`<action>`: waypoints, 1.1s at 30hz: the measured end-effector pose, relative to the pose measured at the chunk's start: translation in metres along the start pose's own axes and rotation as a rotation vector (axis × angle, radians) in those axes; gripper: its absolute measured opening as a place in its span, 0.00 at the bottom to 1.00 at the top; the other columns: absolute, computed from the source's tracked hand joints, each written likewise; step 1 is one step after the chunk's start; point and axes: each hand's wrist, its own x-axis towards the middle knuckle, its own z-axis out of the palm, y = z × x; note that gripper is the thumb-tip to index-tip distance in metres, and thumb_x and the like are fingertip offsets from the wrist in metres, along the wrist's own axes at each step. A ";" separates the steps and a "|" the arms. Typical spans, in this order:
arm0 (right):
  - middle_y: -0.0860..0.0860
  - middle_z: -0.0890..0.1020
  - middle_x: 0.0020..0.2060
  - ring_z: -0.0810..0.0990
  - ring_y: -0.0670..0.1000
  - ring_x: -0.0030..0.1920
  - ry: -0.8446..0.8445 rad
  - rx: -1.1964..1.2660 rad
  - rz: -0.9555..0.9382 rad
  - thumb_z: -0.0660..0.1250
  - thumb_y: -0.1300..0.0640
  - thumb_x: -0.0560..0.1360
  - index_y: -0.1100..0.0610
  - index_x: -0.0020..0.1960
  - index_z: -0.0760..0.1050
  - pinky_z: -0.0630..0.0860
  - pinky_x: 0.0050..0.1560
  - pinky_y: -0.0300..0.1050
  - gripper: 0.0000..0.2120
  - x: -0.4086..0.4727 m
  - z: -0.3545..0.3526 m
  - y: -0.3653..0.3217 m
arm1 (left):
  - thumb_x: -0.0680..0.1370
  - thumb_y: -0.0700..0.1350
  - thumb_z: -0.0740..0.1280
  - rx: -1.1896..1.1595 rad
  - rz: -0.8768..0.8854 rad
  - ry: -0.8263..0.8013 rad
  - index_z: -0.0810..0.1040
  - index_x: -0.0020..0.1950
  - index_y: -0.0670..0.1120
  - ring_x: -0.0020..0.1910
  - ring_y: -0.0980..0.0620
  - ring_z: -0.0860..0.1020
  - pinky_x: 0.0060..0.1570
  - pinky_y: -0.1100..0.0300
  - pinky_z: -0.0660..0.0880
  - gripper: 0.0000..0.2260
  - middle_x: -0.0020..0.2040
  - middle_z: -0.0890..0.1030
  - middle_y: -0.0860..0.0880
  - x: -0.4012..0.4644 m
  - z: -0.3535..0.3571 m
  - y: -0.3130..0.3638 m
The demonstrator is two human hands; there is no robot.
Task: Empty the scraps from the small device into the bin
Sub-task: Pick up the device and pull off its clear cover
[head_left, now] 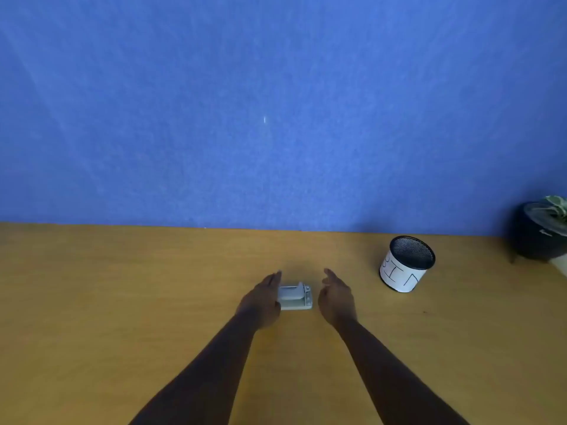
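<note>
A small pale grey-white device (296, 297), which looks like a hole punch, lies on the wooden table (122, 286) in the middle of the view. My left hand (262, 297) is at its left end with fingers straight, covering that end; whether it touches is unclear. My right hand (336, 297) hovers just right of the device, fingers apart, a small gap between them. The bin (405, 265) is a black mesh cup wrapped in white paper marked "BIN", standing upright to the right of the device, near the wall.
A blue fabric wall (276, 118) rises behind the table. A dark pot with a green plant (543, 231) stands at the far right by the table's corner.
</note>
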 end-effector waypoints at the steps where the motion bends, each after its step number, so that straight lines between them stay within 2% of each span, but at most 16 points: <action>1: 0.59 0.78 0.61 0.77 0.56 0.60 -0.021 0.023 0.030 0.57 0.65 0.77 0.60 0.71 0.63 0.75 0.61 0.48 0.22 0.002 0.003 0.002 | 0.78 0.42 0.57 0.000 0.003 -0.005 0.46 0.79 0.49 0.75 0.48 0.60 0.67 0.53 0.68 0.32 0.79 0.52 0.50 0.001 0.002 0.001; 3: 0.60 0.81 0.57 0.78 0.57 0.58 -0.052 0.043 0.070 0.58 0.65 0.76 0.60 0.69 0.66 0.75 0.58 0.48 0.21 0.004 0.008 0.003 | 0.78 0.43 0.56 0.017 0.012 0.005 0.49 0.79 0.49 0.76 0.50 0.57 0.70 0.54 0.66 0.30 0.79 0.53 0.51 0.003 0.007 0.000; 6: 0.58 0.81 0.57 0.79 0.55 0.57 -0.067 0.118 0.165 0.61 0.63 0.76 0.59 0.65 0.70 0.74 0.57 0.43 0.18 0.009 0.015 0.006 | 0.80 0.44 0.56 0.040 0.017 0.021 0.55 0.78 0.49 0.77 0.53 0.54 0.70 0.57 0.64 0.26 0.79 0.55 0.52 0.007 0.015 -0.001; 9: 0.58 0.82 0.56 0.80 0.55 0.56 -0.059 0.196 0.206 0.63 0.63 0.75 0.60 0.62 0.73 0.74 0.56 0.42 0.16 0.013 0.020 0.007 | 0.79 0.44 0.58 0.037 0.017 0.088 0.63 0.74 0.51 0.73 0.51 0.63 0.65 0.57 0.69 0.22 0.76 0.61 0.51 0.009 0.018 0.001; 12: 0.58 0.82 0.55 0.80 0.55 0.56 -0.045 0.279 0.273 0.62 0.64 0.74 0.61 0.61 0.75 0.74 0.58 0.43 0.15 0.016 0.023 0.006 | 0.78 0.43 0.59 0.025 0.023 0.146 0.68 0.70 0.52 0.66 0.51 0.69 0.56 0.56 0.73 0.20 0.68 0.69 0.52 0.011 0.019 0.005; 14: 0.59 0.82 0.56 0.80 0.56 0.56 -0.032 0.398 0.349 0.61 0.65 0.74 0.62 0.59 0.76 0.75 0.62 0.49 0.14 0.019 0.026 0.008 | 0.78 0.43 0.59 0.047 0.024 0.172 0.69 0.68 0.52 0.62 0.51 0.71 0.51 0.57 0.73 0.19 0.64 0.72 0.52 0.013 0.019 0.006; 16: 0.60 0.81 0.56 0.80 0.57 0.56 -0.030 0.504 0.425 0.61 0.65 0.74 0.62 0.57 0.77 0.76 0.61 0.54 0.13 0.022 0.026 0.008 | 0.77 0.42 0.60 0.047 0.002 0.189 0.71 0.66 0.51 0.61 0.51 0.72 0.50 0.58 0.73 0.17 0.62 0.74 0.52 0.014 0.019 0.006; 20: 0.59 0.81 0.58 0.79 0.58 0.58 -0.087 0.600 0.500 0.65 0.63 0.73 0.61 0.57 0.78 0.74 0.63 0.54 0.13 0.026 0.025 0.008 | 0.74 0.41 0.63 0.001 -0.051 0.230 0.73 0.64 0.49 0.59 0.51 0.74 0.51 0.59 0.74 0.18 0.61 0.77 0.51 0.016 0.018 0.005; 24: 0.57 0.80 0.58 0.78 0.57 0.58 -0.133 0.610 0.471 0.61 0.60 0.75 0.58 0.59 0.77 0.75 0.61 0.53 0.14 0.025 0.022 0.002 | 0.73 0.42 0.64 -0.085 -0.100 0.275 0.72 0.68 0.50 0.60 0.50 0.76 0.54 0.58 0.74 0.22 0.62 0.79 0.50 0.017 0.012 0.006; 26: 0.57 0.80 0.57 0.78 0.57 0.57 -0.142 0.665 0.443 0.60 0.61 0.76 0.58 0.60 0.76 0.76 0.52 0.49 0.14 0.025 0.017 -0.002 | 0.73 0.41 0.64 -0.146 -0.126 0.280 0.74 0.67 0.49 0.59 0.49 0.77 0.52 0.58 0.75 0.22 0.61 0.80 0.49 0.018 0.007 0.005; 28: 0.56 0.79 0.54 0.78 0.56 0.53 -0.167 0.746 0.391 0.58 0.62 0.77 0.59 0.62 0.74 0.75 0.46 0.44 0.15 0.024 0.010 -0.009 | 0.74 0.41 0.63 -0.221 -0.149 0.257 0.79 0.62 0.47 0.53 0.47 0.80 0.44 0.59 0.74 0.17 0.55 0.82 0.47 0.020 0.000 0.006; 30: 0.55 0.78 0.52 0.76 0.52 0.51 -0.191 0.784 0.296 0.58 0.63 0.78 0.60 0.63 0.73 0.75 0.40 0.39 0.15 0.023 0.002 -0.017 | 0.77 0.43 0.61 -0.297 -0.172 0.226 0.83 0.54 0.44 0.43 0.46 0.80 0.36 0.61 0.69 0.12 0.44 0.82 0.45 0.024 -0.009 0.009; 33: 0.53 0.77 0.54 0.75 0.50 0.53 -0.196 0.812 0.178 0.59 0.65 0.78 0.60 0.64 0.72 0.75 0.45 0.40 0.16 0.023 -0.006 -0.024 | 0.80 0.45 0.60 -0.480 -0.241 0.198 0.82 0.48 0.43 0.39 0.49 0.76 0.38 0.62 0.69 0.12 0.38 0.79 0.46 0.028 -0.019 0.013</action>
